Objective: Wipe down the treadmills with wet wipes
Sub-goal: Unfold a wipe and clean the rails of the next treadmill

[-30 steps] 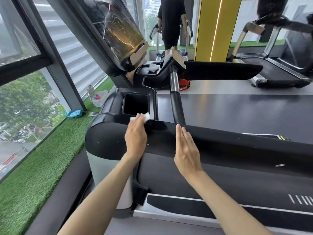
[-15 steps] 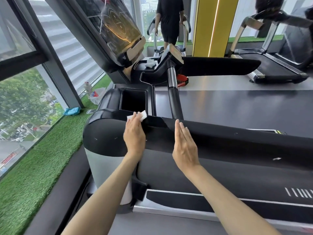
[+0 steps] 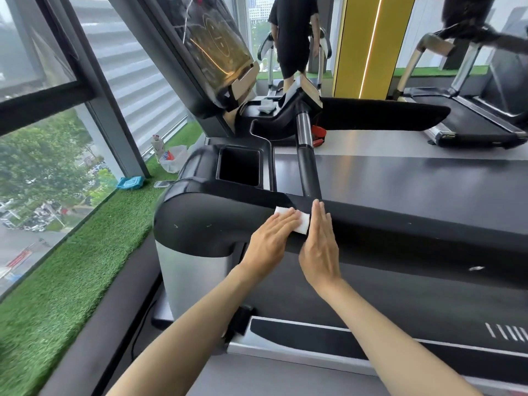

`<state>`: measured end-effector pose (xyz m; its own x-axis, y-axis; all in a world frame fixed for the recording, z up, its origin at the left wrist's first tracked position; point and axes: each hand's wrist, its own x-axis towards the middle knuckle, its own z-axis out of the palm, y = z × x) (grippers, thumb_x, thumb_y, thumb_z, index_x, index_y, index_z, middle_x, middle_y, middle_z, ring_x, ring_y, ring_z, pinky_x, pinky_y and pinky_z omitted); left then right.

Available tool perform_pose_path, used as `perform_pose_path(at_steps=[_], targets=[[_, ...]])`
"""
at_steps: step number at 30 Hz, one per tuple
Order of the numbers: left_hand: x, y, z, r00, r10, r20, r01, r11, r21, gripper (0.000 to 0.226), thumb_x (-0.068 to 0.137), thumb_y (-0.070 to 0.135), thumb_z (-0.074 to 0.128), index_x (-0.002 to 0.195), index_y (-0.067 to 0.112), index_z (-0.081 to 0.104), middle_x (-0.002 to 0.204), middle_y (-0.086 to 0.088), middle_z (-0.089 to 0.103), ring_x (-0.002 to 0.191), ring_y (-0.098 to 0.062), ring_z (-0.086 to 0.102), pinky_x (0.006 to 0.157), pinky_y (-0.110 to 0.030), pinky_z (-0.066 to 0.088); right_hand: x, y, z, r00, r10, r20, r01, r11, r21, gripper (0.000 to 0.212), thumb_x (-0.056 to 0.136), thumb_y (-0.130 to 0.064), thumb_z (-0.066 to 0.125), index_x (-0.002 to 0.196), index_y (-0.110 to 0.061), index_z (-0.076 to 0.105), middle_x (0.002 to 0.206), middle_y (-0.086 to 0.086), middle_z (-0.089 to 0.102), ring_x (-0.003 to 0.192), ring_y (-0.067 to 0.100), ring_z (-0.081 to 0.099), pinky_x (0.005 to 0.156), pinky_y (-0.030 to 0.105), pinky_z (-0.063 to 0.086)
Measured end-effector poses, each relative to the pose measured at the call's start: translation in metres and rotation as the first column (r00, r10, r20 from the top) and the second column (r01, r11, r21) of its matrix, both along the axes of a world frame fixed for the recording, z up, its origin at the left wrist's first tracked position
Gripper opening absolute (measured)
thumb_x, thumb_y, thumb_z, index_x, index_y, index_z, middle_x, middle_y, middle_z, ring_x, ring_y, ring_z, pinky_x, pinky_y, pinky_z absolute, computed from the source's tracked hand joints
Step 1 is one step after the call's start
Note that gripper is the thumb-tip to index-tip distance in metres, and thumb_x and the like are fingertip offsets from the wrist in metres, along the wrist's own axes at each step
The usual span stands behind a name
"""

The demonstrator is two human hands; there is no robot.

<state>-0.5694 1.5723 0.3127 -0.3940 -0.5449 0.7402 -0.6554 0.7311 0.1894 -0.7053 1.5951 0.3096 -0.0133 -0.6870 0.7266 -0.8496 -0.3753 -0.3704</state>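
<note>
the left hand (image 3: pixel 271 238) lies flat on a white wet wipe (image 3: pixel 301 224), fingers straight and close together, pressing it against the top of the treadmill's black rail (image 3: pixel 400 232); the wipe sits a little in from the rail's rounded left corner, just below where the upright grip bar (image 3: pixel 307 172) meets the rail, and its right edge shows past the fingertips; the right hand (image 3: pixel 320 247) rests flat on the same rail just beside it, fingers straight and together, holding nothing, the forefinger side touching the wipe's right edge; behind the rail's left corner is a square cup recess (image 3: pixel 238 167); a crumpled wipe (image 3: pixel 265 105) lies on the console tray under the tilted screen (image 3: pixel 217 44); on the green turf (image 3: pixel 71 267) by the window lie a blue wipe pack (image 3: pixel 130 183) and a phone (image 3: pixel 162 183), with a plastic bag (image 3: pixel 173 160) near them; a person in black (image 3: pixel 294 32) stands at a far machine
</note>
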Motion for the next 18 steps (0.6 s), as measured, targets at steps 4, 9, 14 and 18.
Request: perform_pose_path(at_steps=[4, 9, 14, 18], targets=[[0.03, 0.022, 0.007, 0.906, 0.178, -0.384, -0.122, 0.978, 0.167, 0.034, 0.097, -0.001, 0.042, 0.111, 0.018, 0.066, 0.119, 0.005, 0.066, 0.119, -0.004, 0.055, 0.104, -0.023, 0.039, 0.023, 0.011, 0.001, 1.0, -0.017, -0.004, 0.017, 1.0, -0.009, 0.07, 0.08, 0.012, 0.019, 0.149, -0.002, 0.017, 0.153, 0.027, 0.023, 0.146, 0.037, 0.017, 0.121, 0.044, 0.012], [0.095, 0.004, 0.049, 0.472, 0.566, -0.676, 0.139, 0.709, 0.691, 0.024, 0.097, 0.004, 0.043, 0.083, 0.014, 0.06, 0.074, 0.004, 0.054, 0.074, -0.015, 0.047, 0.064, -0.023, 0.038, 0.07, 0.01, 0.007, 0.998, 0.069, 0.003, -0.069, 0.997, -0.032, 0.074, 0.071, 0.021, 0.05, 0.14, -0.002, 0.035, 0.126, 0.019, 0.047, 0.123, 0.031, 0.042, 0.108, 0.04, 0.036], [0.16, 0.005, 0.05, 0.359, 0.613, -0.704, 0.659, 0.368, 0.656, 0.032, 0.092, 0.002, 0.04, 0.117, 0.005, 0.059, 0.095, -0.009, 0.063, 0.079, -0.019, 0.06, 0.067, -0.032, 0.053, 0.141, 0.008, 0.032, 0.947, 0.188, 0.26, -0.234, 0.96, 0.157, 0.053, 0.088, -0.002, 0.056, 0.139, -0.009, 0.043, 0.101, 0.006, 0.056, 0.096, 0.019, 0.051, 0.081, 0.029, 0.045], [0.202, 0.012, 0.042, 0.476, 0.563, -0.676, 0.64, 0.305, 0.705, 0.026, 0.093, 0.003, 0.043, 0.111, 0.003, 0.062, 0.089, -0.008, 0.064, 0.074, -0.017, 0.058, 0.063, -0.03, 0.047, 0.183, -0.002, 0.048, 0.868, 0.176, 0.465, -0.383, 0.833, 0.4, 0.045, 0.092, -0.019, 0.058, 0.136, -0.018, 0.047, 0.094, -0.002, 0.058, 0.095, 0.012, 0.051, 0.084, 0.025, 0.043]])
